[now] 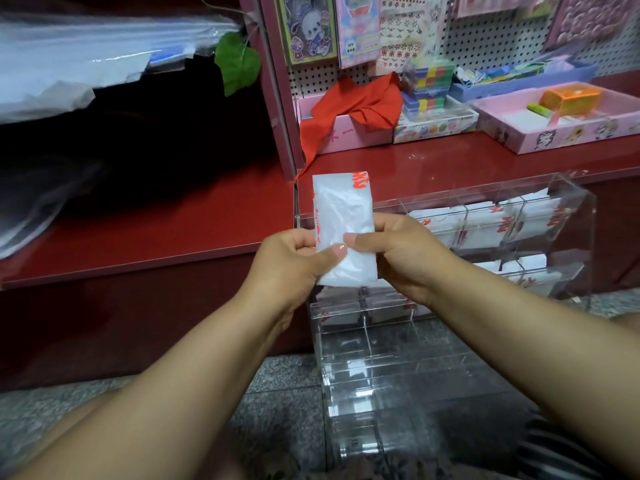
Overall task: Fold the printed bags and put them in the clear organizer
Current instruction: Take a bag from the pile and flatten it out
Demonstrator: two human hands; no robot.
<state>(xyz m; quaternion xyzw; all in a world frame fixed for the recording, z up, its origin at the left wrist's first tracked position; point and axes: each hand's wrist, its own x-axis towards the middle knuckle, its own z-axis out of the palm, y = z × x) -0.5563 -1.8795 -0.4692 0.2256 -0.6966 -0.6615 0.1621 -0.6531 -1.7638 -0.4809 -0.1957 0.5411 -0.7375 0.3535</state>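
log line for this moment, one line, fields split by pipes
step: folding | left hand: pinches folded printed bag | right hand: pinches same bag | clear organizer: upper slots filled, lower ones bare

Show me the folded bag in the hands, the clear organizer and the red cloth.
folded bag (pixel 341 216), head view, its white middle
clear organizer (pixel 571 202), head view, top right wall
red cloth (pixel 360 102), head view, its bunched centre

Both bare forearms are extended forward from the near edge and converge toward the middle. The left hand (pixel 294 252) is held with its thumb laid across the front of a folded printed bag (pixel 343 230), the fingers being curled behind it. The right hand (pixel 391 244) is set just beside it, thumb pressed on the bag's right half, fingers wrapped behind. The thumb tips are almost touching.
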